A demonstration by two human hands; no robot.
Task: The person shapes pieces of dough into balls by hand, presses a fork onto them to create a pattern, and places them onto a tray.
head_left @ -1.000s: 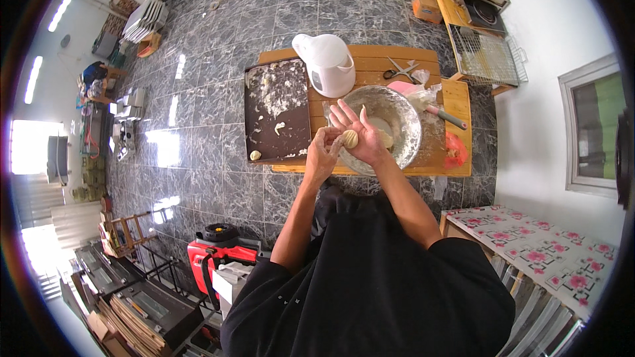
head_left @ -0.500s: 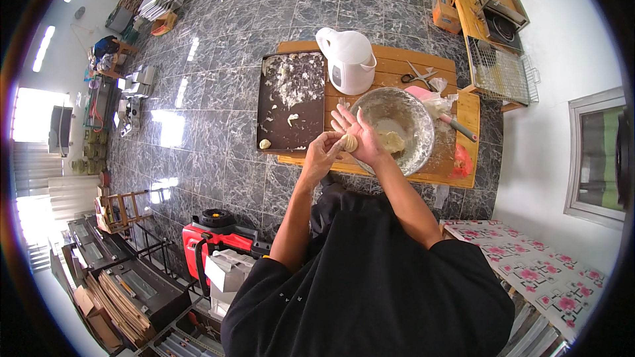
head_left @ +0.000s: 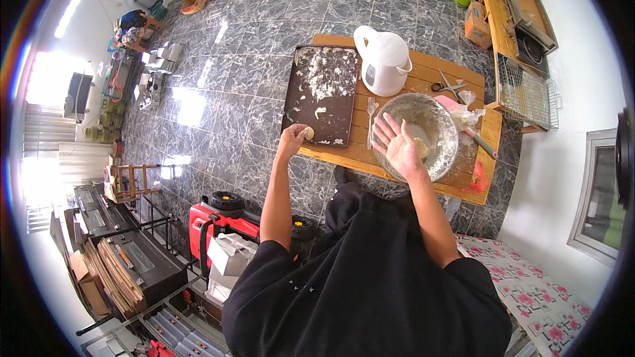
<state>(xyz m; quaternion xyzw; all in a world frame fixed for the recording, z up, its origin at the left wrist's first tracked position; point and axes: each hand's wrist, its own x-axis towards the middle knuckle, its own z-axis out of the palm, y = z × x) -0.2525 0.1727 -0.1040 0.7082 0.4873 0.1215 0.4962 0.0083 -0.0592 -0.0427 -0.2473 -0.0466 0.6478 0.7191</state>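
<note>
My left hand [head_left: 292, 140] is at the near left corner of the dark baking tray [head_left: 322, 116], its fingers closed round a small pale piece of dough [head_left: 308, 133]. The hand hides that corner of the tray. Bits of white dough or flour are scattered over the tray, thickest at its far end. My right hand [head_left: 402, 152] is open, palm up and fingers spread, over the left side of the metal mixing bowl [head_left: 448, 133]. Inside the flour-dusted bowl lies a lump of dough [head_left: 421, 147], partly hidden by that hand.
A white electric kettle [head_left: 385, 66] stands behind the bowl on the wooden table [head_left: 423, 66]. Between tray and bowl lies a fork [head_left: 371, 122]. Scissors [head_left: 450, 86], a plastic bag [head_left: 467, 116] and a grey-handled tool [head_left: 483, 143] lie to the right.
My left hand has left my right palm and carried the dough piece left to the tray's near corner. My right hand now holds nothing. The whole view has shifted a little.
</note>
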